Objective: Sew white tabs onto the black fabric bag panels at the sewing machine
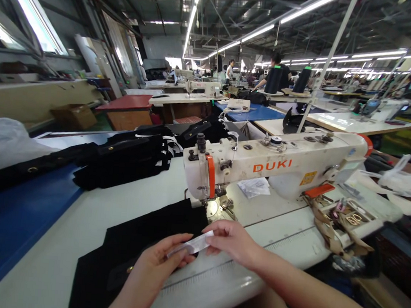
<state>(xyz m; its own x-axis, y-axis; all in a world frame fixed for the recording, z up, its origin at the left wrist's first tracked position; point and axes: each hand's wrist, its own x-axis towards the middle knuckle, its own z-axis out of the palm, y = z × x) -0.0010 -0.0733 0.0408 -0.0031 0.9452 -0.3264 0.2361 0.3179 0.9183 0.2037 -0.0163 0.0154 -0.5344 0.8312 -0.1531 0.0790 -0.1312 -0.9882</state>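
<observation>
A small white label strip [198, 242] is stretched between both hands in front of the sewing machine [276, 162]. My left hand [167, 260] pinches its left end, and my right hand [229, 241] pinches the right end. Beneath my left hand a black fabric piece [131, 231] with a gold-coloured stud lies on the white table [116, 204]. Its upper right corner reaches the needle area, where a lamp lights the metal plate. More white labels [254, 187] lie under the machine arm.
Stacked black fabric pieces [126, 159] lie behind on the left, beside a blue surface [24, 234]. A tray [359, 216] with metal rings and tan strips sits at the right. Other people and machines are farther back.
</observation>
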